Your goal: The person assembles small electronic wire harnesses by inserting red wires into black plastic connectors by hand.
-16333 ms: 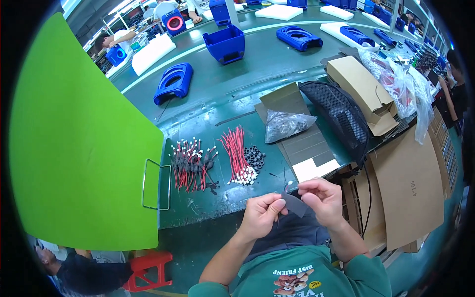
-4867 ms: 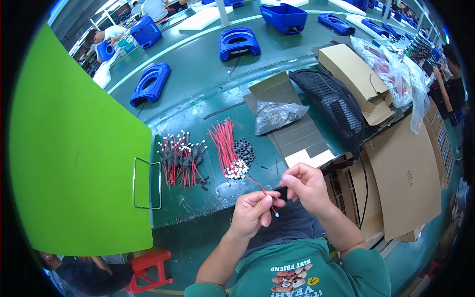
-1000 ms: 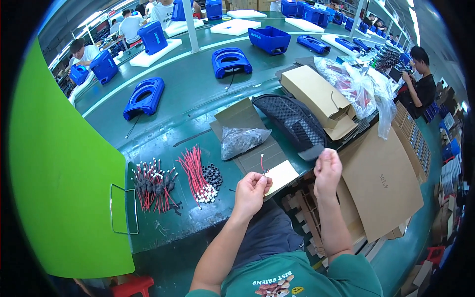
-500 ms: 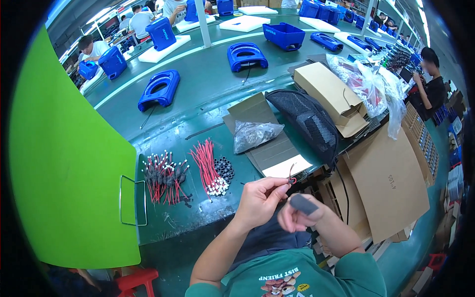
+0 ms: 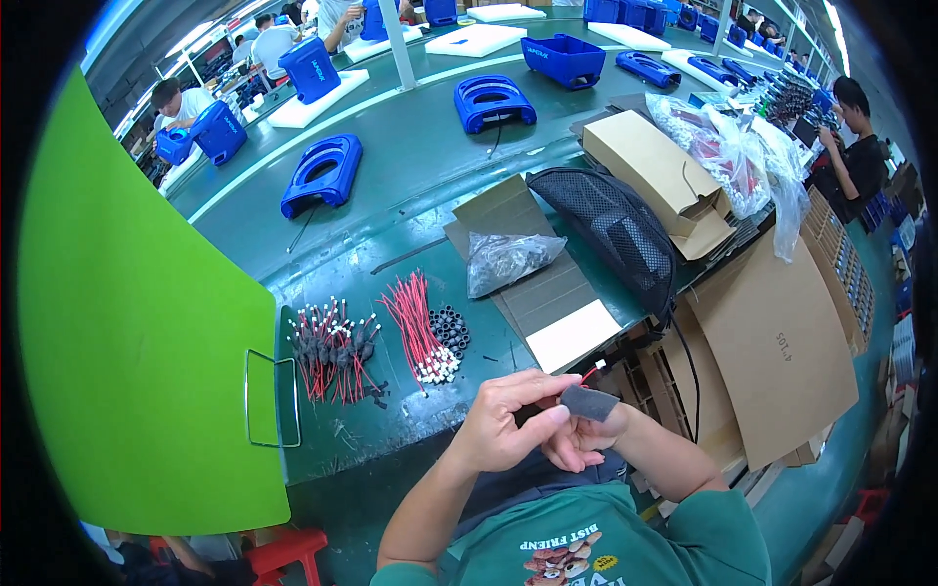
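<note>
My left hand (image 5: 510, 422) and my right hand (image 5: 578, 445) meet in front of my body, near the table edge. A grey foam piece (image 5: 590, 402) lies across the fingers of my right hand, which grips it. The left thumb and forefinger are pinched together at the foam's left edge. From behind the foam a red wire lead with a white connector (image 5: 599, 365) sticks out by the left fingertips; its other end is hidden. Left of my hands lie a bundle of red wires with white connectors (image 5: 415, 322), small black rings (image 5: 449, 330) and wire leads with dark grey wraps (image 5: 334, 352).
A green panel (image 5: 156, 342) with a metal handle stands at left. Beyond the wires are a clear bag of parts (image 5: 510, 262) on cardboard, a black mesh bag (image 5: 611, 230) and a cardboard box (image 5: 655, 171). Blue housings (image 5: 324, 174) sit on the far conveyor, with people working around it.
My right hand has brought the foam up against the left fingertips and the wire. The white connector now shows above the foam. The view has shifted slightly.
</note>
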`<state>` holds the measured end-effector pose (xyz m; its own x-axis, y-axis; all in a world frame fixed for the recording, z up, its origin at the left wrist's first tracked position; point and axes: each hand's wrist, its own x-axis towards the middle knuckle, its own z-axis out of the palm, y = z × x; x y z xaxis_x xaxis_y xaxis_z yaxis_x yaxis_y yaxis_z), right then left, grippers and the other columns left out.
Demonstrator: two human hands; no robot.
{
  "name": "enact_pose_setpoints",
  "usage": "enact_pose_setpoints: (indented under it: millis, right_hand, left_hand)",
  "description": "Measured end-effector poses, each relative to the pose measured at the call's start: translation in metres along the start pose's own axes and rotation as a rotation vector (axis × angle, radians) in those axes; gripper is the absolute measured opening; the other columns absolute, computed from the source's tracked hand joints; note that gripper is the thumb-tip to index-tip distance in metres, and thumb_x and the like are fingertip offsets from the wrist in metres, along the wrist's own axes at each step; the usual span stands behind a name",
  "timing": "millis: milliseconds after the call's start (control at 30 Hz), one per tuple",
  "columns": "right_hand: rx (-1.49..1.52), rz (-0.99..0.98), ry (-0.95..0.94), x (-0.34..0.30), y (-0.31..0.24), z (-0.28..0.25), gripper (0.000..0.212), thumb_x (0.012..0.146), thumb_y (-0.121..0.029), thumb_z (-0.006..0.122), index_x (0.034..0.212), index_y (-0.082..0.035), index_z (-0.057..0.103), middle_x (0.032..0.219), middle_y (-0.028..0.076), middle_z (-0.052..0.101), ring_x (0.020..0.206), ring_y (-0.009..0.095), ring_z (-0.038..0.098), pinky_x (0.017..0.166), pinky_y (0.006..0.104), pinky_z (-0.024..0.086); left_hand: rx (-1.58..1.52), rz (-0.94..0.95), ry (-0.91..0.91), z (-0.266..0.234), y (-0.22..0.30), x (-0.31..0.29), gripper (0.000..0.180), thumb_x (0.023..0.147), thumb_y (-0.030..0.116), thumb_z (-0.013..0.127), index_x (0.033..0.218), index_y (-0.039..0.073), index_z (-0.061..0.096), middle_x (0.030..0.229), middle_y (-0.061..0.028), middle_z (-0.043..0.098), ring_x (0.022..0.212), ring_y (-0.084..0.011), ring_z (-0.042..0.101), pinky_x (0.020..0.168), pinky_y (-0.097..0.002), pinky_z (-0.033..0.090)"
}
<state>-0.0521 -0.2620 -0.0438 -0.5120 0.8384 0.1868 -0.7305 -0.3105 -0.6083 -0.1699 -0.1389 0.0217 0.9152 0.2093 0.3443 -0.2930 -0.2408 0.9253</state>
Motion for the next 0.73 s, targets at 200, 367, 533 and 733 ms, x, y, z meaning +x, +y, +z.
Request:
enact_pose_setpoints:
  millis: [200,367,533,733]
  right_hand:
    - [0.044,-0.115,0.143,-0.002,0.014,-0.004,0.070,0.085,-0.057,0.036,0.078,0.008,0.059,0.072,0.019,0.059,0.045,0.014,0.053,0.038,0.0187,0.041]
    - [0.131,-0.122,0.351,0.002,0.015,0.000,0.057,0.087,-0.050,0.039,0.092,0.005,0.055,0.074,0.019,0.060,0.046,0.016,0.056,0.035,0.0208,0.041]
    - [-0.275,-0.208,0.850,-0.002,0.001,0.018,0.049,0.090,-0.041,0.040,0.082,0.002,0.062,0.069,0.006,0.058,0.045,0.008,0.049,0.039,0.0179,0.038]
    - [-0.943,-0.517,0.831,-0.002,-0.035,0.044,0.054,0.072,-0.034,0.071,0.113,-0.002,0.055,0.092,0.007,0.057,0.072,0.009,0.055,0.062,0.0196,0.043]
  left_hand:
    - [0.018,0.049,0.015,0.004,-0.006,-0.001,0.022,0.074,0.000,0.061,0.096,-0.001,0.064,0.083,-0.0105,0.061,0.073,-0.0163,0.060,0.065,-0.0255,0.048]
    - [-0.282,-0.092,0.197,0.014,-0.007,-0.013,0.014,0.075,0.001,0.064,0.089,0.000,0.067,0.083,-0.0076,0.060,0.068,-0.0120,0.059,0.057,-0.0210,0.047]
    - [-0.389,-0.066,0.337,0.013,0.007,-0.016,0.008,0.075,0.001,0.064,0.083,-0.003,0.064,0.084,-0.0099,0.057,0.070,-0.0138,0.056,0.062,-0.0239,0.046]
    - [-0.016,-0.176,0.109,0.004,-0.005,-0.027,0.011,0.077,0.006,0.066,0.087,0.002,0.065,0.090,-0.0114,0.056,0.067,-0.0120,0.058,0.057,-0.0233,0.050]
